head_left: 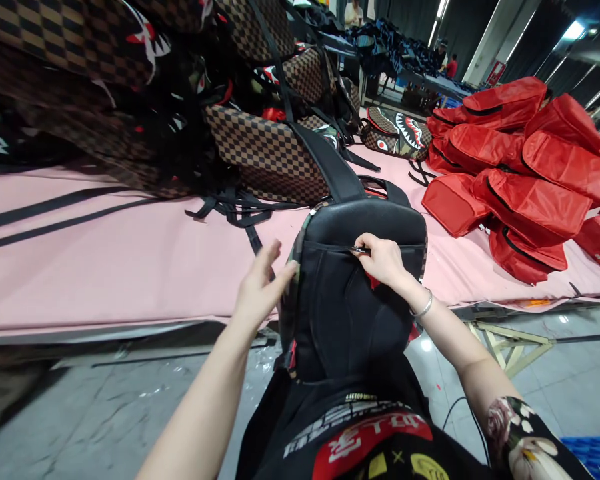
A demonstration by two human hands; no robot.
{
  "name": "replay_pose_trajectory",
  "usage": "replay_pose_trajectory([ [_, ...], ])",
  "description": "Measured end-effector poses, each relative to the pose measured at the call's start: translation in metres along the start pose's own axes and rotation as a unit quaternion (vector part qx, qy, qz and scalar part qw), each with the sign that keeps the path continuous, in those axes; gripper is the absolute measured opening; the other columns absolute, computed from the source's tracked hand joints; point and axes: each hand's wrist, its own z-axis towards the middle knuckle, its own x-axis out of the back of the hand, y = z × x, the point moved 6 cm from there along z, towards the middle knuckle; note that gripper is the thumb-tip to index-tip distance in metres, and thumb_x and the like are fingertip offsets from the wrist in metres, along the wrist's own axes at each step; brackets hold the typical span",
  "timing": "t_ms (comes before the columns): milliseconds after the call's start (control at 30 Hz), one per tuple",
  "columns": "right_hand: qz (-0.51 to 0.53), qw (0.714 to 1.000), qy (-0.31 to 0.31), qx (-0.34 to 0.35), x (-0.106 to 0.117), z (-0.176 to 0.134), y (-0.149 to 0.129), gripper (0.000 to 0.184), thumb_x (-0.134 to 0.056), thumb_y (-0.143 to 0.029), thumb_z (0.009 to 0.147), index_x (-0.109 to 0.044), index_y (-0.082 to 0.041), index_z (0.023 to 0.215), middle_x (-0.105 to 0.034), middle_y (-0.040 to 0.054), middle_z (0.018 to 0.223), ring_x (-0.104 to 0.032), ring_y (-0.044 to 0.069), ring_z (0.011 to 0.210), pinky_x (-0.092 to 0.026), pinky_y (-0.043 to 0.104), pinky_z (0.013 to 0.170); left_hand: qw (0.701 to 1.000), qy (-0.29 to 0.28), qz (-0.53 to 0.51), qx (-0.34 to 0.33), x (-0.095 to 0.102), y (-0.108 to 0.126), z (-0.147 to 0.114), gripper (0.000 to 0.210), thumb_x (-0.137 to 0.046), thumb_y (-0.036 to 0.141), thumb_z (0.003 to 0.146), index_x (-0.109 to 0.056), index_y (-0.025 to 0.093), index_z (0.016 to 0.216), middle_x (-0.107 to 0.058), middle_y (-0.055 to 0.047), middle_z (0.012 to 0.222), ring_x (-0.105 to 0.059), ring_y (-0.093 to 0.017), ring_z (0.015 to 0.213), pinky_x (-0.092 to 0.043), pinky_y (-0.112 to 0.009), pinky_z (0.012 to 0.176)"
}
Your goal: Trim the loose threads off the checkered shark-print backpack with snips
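Note:
A black-backed backpack (330, 293) leans against the pink table edge, its padded back panel facing me and its straps running off over the top. A zipper line crosses the panel below the smooth upper pad. My right hand (380, 259) pinches a small dark, shiny piece, apparently the zipper pull (361, 250), at that line. Something red shows just under this hand; I cannot make out what it is. My left hand (263, 283) is open, thumb and fingers apart, beside the backpack's left edge. Whether it touches the bag I cannot tell.
Brown checkered backpacks (265, 150) are heaped at the left and back of the pink-covered table (130, 267). Red bags (535, 200) are piled at the right. A shark-face bag (397, 133) lies between them. Black straps trail across the cover. People stand far behind.

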Motion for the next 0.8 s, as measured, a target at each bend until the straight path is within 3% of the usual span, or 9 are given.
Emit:
replay_pose_trajectory([
  [67,-0.002,1.0,-0.004,0.0,-0.001,0.001,0.001,0.015,-0.05,-0.032,0.088,-0.061,-0.024,0.093,-0.068,-0.0029,0.087,-0.063,0.017,0.084,-0.04,0.024,0.07,0.998,-0.015,0.057,0.026,-0.016,-0.004,-0.002,0.057,-0.052,0.05,0.077,-0.054,0.016,0.123,-0.064,-0.012,0.109,-0.059,-0.025,0.098,-0.045,-0.033,0.082],
  [167,-0.001,1.0,-0.011,0.002,-0.001,0.005,0.003,0.018,-0.048,-0.033,0.09,-0.062,-0.025,0.098,-0.069,-0.0026,0.092,-0.063,0.017,0.088,-0.042,0.024,0.072,0.989,0.017,0.136,0.05,-0.022,-0.012,-0.003,0.045,-0.047,0.05,0.079,-0.064,0.019,0.106,-0.065,-0.004,0.072,-0.058,-0.021,0.065,-0.042,-0.027,0.061],
  [300,-0.024,0.999,-0.02,-0.034,0.003,0.01,0.017,0.023,-0.045,-0.034,0.092,-0.064,-0.027,0.103,-0.069,0.0009,0.099,-0.063,0.02,0.095,-0.044,0.028,0.076,0.99,0.022,0.13,0.047,-0.022,-0.017,0.001,0.043,-0.046,0.049,0.081,-0.063,0.019,0.107,-0.069,-0.006,0.084,-0.062,-0.023,0.078,-0.045,-0.028,0.067],
  [400,-0.035,0.997,-0.028,-0.067,0.002,0.013,0.03,0.024,-0.045,-0.038,0.092,-0.064,-0.026,0.102,-0.069,0.003,0.099,-0.063,0.022,0.096,-0.044,0.03,0.076,0.991,0.036,0.113,-0.057,-0.029,-0.008,-0.009,0.05,-0.045,0.038,0.085,-0.048,0.016,0.13,-0.055,-0.014,0.128,-0.054,-0.025,0.114,-0.044,-0.035,0.092],
  [500,-0.041,0.997,-0.023,-0.061,-0.003,0.015,0.036,0.023,-0.045,-0.037,0.092,-0.061,-0.024,0.102,-0.069,0.004,0.096,-0.063,0.023,0.094,-0.044,0.03,0.076,0.964,0.001,0.189,-0.187,-0.043,-0.007,-0.048,0.052,-0.038,0.014,0.084,-0.044,0.016,0.135,-0.032,-0.014,0.146,-0.022,-0.027,0.138,-0.026,-0.048,0.109],
  [567,-0.044,0.997,-0.022,-0.059,-0.007,0.017,0.039,0.023,-0.043,-0.036,0.093,-0.06,-0.023,0.101,-0.069,0.004,0.093,-0.064,0.023,0.091,-0.044,0.029,0.075,0.939,-0.047,0.241,-0.243,-0.048,-0.018,-0.087,0.048,-0.035,0.005,0.078,-0.059,0.019,0.117,-0.049,-0.011,0.135,-0.029,-0.028,0.135,-0.022,-0.056,0.109],
  [633,-0.041,0.997,-0.023,-0.06,-0.01,0.018,0.042,0.022,-0.043,-0.035,0.093,-0.059,-0.023,0.101,-0.069,0.0041,0.093,-0.064,0.022,0.091,-0.044,0.029,0.076,0.916,-0.113,0.209,-0.322,-0.046,-0.028,-0.129,0.029,-0.04,0.007,0.075,-0.065,0.02,0.077,-0.07,-0.007,0.096,-0.06,-0.026,0.106,-0.035,-0.051,0.105],
  [700,-0.04,0.997,-0.026,-0.057,-0.013,0.02,0.043,0.022,-0.043,-0.035,0.093,-0.059,-0.023,0.102,-0.068,0.0046,0.095,-0.064,0.022,0.093,-0.044,0.028,0.076,0.916,-0.202,0.172,-0.299,-0.04,-0.044,-0.158,0.026,-0.039,0.008,0.076,-0.057,0.021,0.061,-0.065,0.0,0.063,-0.065,-0.018,0.069,-0.043,-0.047,0.099],
  [800,-0.049,0.997,-0.022,-0.048,-0.016,0.022,0.042,0.023,-0.043,-0.035,0.093,-0.059,-0.022,0.104,-0.068,0.0057,0.097,-0.063,0.022,0.093,-0.044,0.029,0.076,0.969,-0.208,0.088,-0.104,-0.028,-0.065,-0.163,0.023,-0.039,0.018,0.08,-0.059,0.022,0.072,-0.067,-0.002,0.076,-0.065,-0.018,0.075,-0.05,-0.042,0.089],
])
